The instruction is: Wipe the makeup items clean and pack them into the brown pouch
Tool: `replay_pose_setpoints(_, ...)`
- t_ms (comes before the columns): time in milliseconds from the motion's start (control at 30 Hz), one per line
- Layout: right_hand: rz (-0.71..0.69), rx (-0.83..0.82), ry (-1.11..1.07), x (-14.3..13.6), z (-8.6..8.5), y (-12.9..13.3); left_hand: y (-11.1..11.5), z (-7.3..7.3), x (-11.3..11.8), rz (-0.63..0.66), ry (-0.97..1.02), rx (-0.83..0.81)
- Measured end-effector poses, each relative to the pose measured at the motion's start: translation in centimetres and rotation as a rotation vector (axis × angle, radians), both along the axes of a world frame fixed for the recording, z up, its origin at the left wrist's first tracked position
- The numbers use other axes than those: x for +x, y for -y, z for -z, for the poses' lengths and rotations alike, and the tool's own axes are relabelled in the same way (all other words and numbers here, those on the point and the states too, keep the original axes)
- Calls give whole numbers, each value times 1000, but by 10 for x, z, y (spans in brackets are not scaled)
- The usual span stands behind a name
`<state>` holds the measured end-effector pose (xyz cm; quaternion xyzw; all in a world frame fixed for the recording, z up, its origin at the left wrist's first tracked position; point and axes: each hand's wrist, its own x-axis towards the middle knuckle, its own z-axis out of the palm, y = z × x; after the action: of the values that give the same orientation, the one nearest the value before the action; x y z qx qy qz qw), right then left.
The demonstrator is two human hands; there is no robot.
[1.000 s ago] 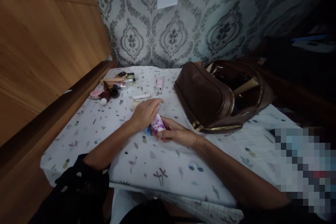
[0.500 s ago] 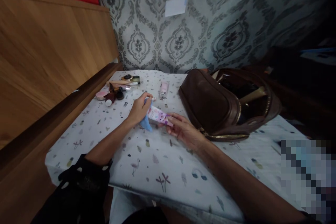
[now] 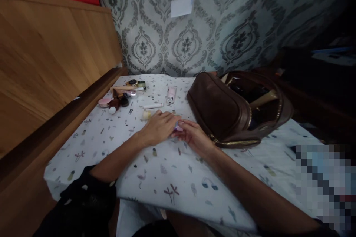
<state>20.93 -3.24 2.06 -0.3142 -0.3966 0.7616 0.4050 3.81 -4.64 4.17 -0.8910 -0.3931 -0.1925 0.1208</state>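
Close together over the table, my two hands hold a small lilac-and-white squeeze tube (image 3: 178,127); only a short piece of it shows. My right hand (image 3: 196,136) pinches the tube's end between thumb and fingers. My left hand (image 3: 160,127) is closed over the rest, palm down. The blue cloth is almost wholly covered by that hand, with a bluish trace at the fingertips. Beyond the left knuckles are a pale yellow small container (image 3: 147,114) and a slim white stick (image 3: 152,106). A pink tube (image 3: 171,95) lies farther back.
A brown leather bag (image 3: 219,113) stands unzipped at the right, things inside. Several cosmetics, among them a pink compact (image 3: 105,102) and a dark red bottle (image 3: 114,106), lie at the back left. A wooden cabinet (image 3: 61,48) borders the left side of the patterned tablecloth (image 3: 164,177).
My left hand has slid right along the tube toward my right hand, covering most of it and the blue cloth. The yellow container and white stick have come into sight.
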Motion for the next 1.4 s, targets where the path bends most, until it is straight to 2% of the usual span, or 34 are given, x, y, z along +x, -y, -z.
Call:
replay_pose_setpoints(133,32,1,52,2,-3,-2,-13,1,-21,-174,58,-87)
replay_pose_setpoints(233,45,-1,54,3,-7,-3,-21,-1,-39,-370,140,-164)
replay_pose_setpoints(300,57,-12,51,3,-7,-4,-23,-2,-45,-505,234,-162)
replay_pose_setpoints(367,66,-23,48,3,-7,-3,-22,-4,-44,-550,355,-100)
replay_pose_setpoints(433,60,-28,51,2,-5,-3,-17,-5,-36,-472,461,-28)
replay_pose_setpoints(500,45,-27,48,1,-3,-2,-11,-3,-24,-310,497,14)
replay_pose_setpoints(633,61,-17,3,2,-2,-3,0,7,-4,22,338,69)
replay_pose_setpoints(733,118,-47,-14,7,-3,-10,-1,12,-4,150,231,81)
replay_pose_setpoints(833,145,-87,-12,11,-3,-16,-6,14,-9,145,180,67)
replay_pose_setpoints(933,138,-96,24,11,-2,-16,-11,16,-13,56,207,69)
replay_pose_setpoints(1067,119,-39,66,8,0,-12,-21,21,-26,-40,283,-13)
replay_pose_setpoints(1167,96,-3,61,7,0,-10,-24,17,-35,-187,400,-32)
replay_pose_setpoints(1233,96,-2,58,7,-1,-10,-22,12,-35,-241,466,-13)
replay_pose_setpoints(1300,98,-1,63,7,-2,-10,-17,8,-27,-178,473,7)
replay_pose_setpoints(1400,98,15,72,7,-2,-9,-11,9,-16,-16,359,-2)
